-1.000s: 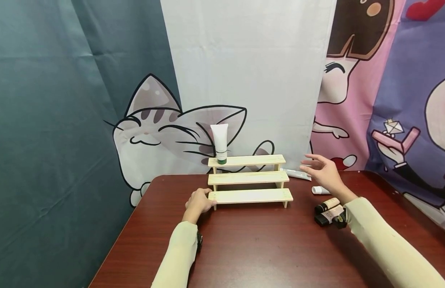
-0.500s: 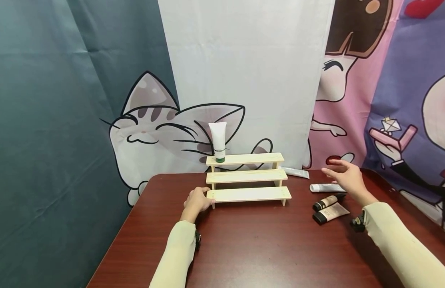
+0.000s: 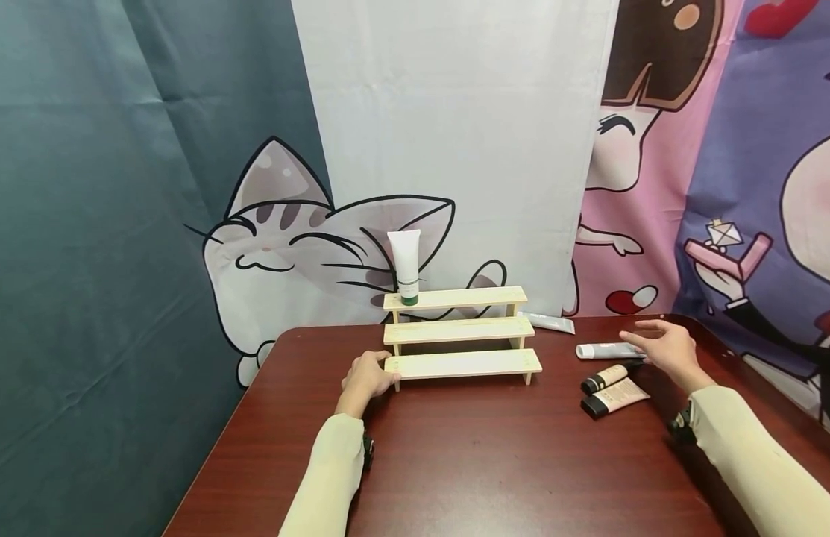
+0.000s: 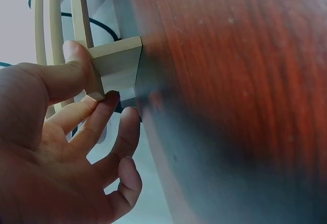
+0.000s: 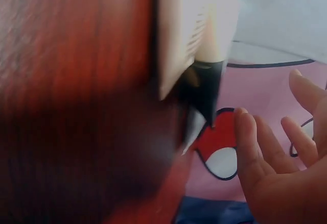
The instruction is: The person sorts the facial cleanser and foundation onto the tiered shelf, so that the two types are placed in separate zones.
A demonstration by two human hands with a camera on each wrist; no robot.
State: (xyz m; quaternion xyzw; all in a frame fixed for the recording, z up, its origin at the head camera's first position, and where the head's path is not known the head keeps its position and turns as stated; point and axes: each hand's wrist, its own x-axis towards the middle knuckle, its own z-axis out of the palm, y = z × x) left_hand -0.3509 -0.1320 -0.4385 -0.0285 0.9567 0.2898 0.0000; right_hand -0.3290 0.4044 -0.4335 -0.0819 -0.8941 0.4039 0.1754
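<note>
A three-step wooden display rack (image 3: 464,364) stands at the table's back. My left hand (image 3: 366,379) pinches the left end of its lowest step; in the left wrist view the thumb lies on the board (image 4: 80,20) and fingers curl beneath. On the top step, at left, a white squeeze tube with a green cap (image 3: 406,265) stands upright. My right hand (image 3: 671,350) is over the right side with nothing in it, thumb and fingers apart, its fingertips overlapping the end of a grey squeeze tube with a white cap (image 3: 604,351).
Two black-capped tubes, one slim and gold-beige (image 3: 611,377) and one wider and pink-beige (image 3: 626,395), lie just in front of the grey one. Another pale tube (image 3: 552,323) lies behind the rack's right end. A printed curtain (image 3: 508,149) hangs behind the dark red table (image 3: 475,455).
My right hand has moved right and then down toward the grey tube, uncovering the tubes in front. My left hand keeps its hold on the rack.
</note>
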